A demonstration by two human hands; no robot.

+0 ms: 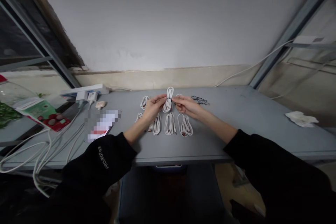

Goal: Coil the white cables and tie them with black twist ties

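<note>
Between my two hands, above the grey table (210, 143), is a coiled white cable (169, 100) with a dark tie round its middle. My left hand (155, 106) is closed on the coil's left side. From the right, the fingertips of my right hand (187, 105) pinch at the tie. Below them lie several more white coils, among them a left coil (156, 125), a middle coil (170, 124) and a right coil (185, 125). Another coil (144, 102) lies behind my left hand, and one more is mostly hidden behind my right. A small heap of black ties (200, 100) lies to the right.
At the left stand a white power strip (98, 89) with plugged-in chargers, a phone-like object (103, 126) and trailing white cables (42, 154). A crumpled tissue (301, 119) lies far right. The wall (168, 24) rises behind the table, with metal posts at both sides.
</note>
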